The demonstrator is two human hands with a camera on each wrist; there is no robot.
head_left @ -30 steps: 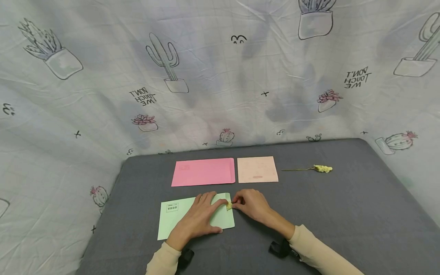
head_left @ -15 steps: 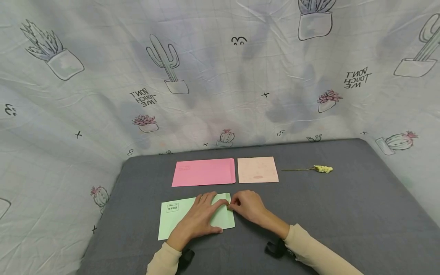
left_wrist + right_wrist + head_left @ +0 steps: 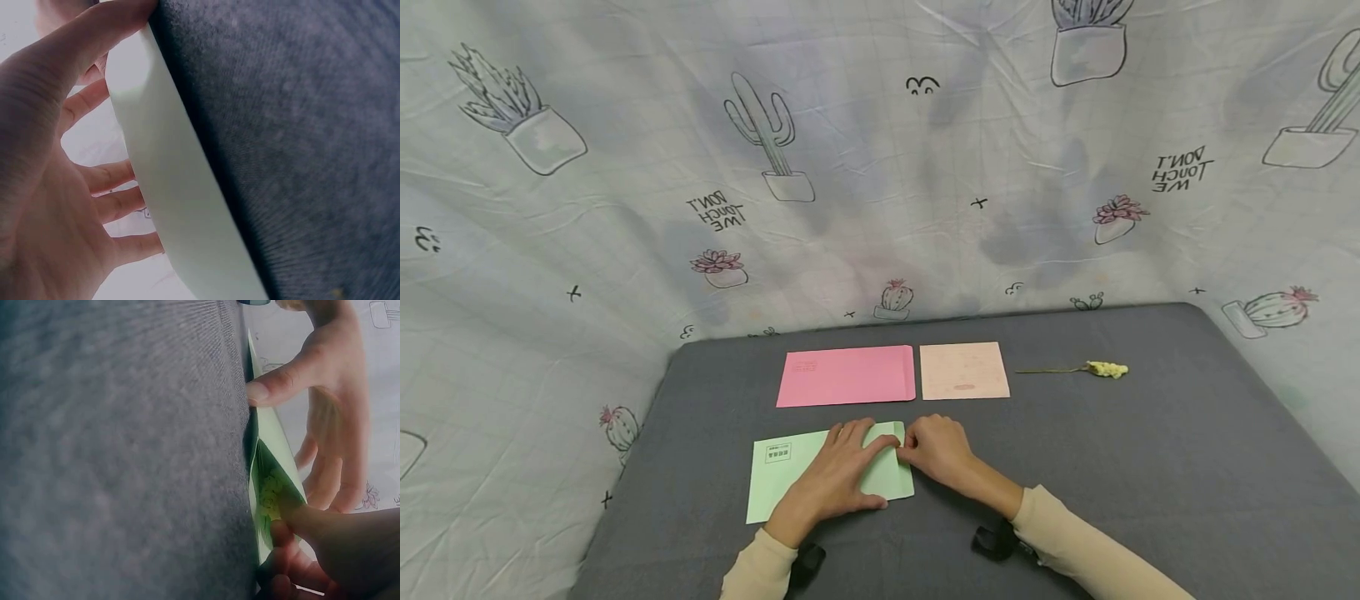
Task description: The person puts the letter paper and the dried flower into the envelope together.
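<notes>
A light green envelope [image 3: 771, 487] lies crosswise on the grey table. Spread over it, my left hand [image 3: 835, 471] presses the top with its fingers, thumb at the near edge. In the right wrist view the envelope's mouth [image 3: 264, 456] gapes, and a yellow flower head [image 3: 270, 495] shows inside it. My right hand [image 3: 942, 450] pinches the flower with thumb and fingers right at the mouth. The flower's stem is hidden by that hand, and the head view does not show the flower at all.
Behind the green envelope lie a pink envelope [image 3: 846, 377] and a peach card [image 3: 964, 371]. Another yellow flower [image 3: 1107, 369] with a thin stem lies farther right. A white cloth printed with cactuses [image 3: 865, 167] hangs behind the table.
The right hand has moved a little left into the green envelope's mouth, and the yellow flower has gone inside, out of the head view. The left hand stays in place.
</notes>
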